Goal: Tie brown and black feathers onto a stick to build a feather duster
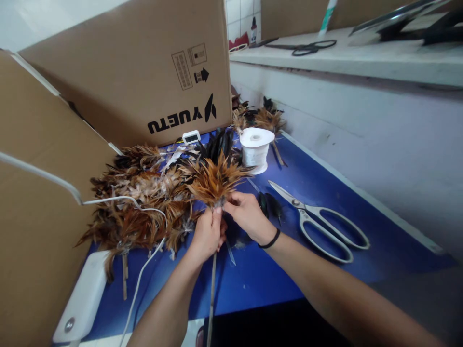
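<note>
A feather duster [213, 180] stands upright before me, with orange-brown feathers, longer black ones behind and a thin stick [212, 294] running down. My left hand [209, 233] is closed around the stick just below the feathers. At the base of the bunch, the thumb and fingers of my right hand [248, 214] are pinched together from the right. Whether a thread lies between them is too small to tell. A narrow clear strip [230, 253] hangs below my hands. Large scissors [318, 219] with pale handles lie to the right, blades slightly apart.
A heap of feather bunches [141, 197] covers the blue table's [260, 279] left side. Behind my hands stands a white spool [255, 149]. A white cable [139, 279] crosses near a white device [83, 296]. Cardboard [126, 72] walls the back; a ledge [347, 62] holds black scissors [313, 47].
</note>
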The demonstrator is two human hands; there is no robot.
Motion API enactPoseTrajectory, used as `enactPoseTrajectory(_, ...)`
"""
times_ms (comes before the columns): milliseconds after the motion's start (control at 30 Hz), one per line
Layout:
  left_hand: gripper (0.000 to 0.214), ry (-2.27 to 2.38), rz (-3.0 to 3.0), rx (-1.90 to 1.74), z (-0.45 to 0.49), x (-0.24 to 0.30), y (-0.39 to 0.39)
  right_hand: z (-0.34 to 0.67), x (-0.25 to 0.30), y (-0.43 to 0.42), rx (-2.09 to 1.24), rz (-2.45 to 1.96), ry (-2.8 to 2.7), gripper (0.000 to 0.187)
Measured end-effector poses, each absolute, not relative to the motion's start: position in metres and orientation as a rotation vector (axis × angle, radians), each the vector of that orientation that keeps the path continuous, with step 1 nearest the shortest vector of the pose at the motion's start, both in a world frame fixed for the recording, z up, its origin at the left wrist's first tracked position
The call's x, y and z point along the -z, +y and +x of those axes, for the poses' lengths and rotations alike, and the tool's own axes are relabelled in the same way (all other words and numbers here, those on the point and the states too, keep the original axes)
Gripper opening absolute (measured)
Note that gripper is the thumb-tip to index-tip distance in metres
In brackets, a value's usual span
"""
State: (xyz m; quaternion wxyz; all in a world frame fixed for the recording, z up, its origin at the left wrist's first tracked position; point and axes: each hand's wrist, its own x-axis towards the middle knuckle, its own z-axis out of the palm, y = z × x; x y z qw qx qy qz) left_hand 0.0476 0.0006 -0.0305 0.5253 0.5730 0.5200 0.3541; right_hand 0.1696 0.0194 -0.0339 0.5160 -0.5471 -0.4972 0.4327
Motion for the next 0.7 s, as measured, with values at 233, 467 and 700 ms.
enactPoseTrajectory(233, 0.041, 1.199, 1.28, -0.872, 0.051, 0.031, -0.001, 0.166, 0.028, 0.014, -1.242, -1.225, -1.015, 0.013)
enactPoseTrajectory(467, 0.041, 1.222, 1.311, -0.873, 0.05, 0.033, 0.0, 0.168, 0.032, 0.014, -1.312, -1.167, -1.03, 0.024)
enactPoseTrajectory(700, 0.044, 1.174, 1.26, -0.864, 0.046, 0.027, 0.003, 0.187, 0.02, 0.016, -1.251, -1.161, -1.141, 0.018)
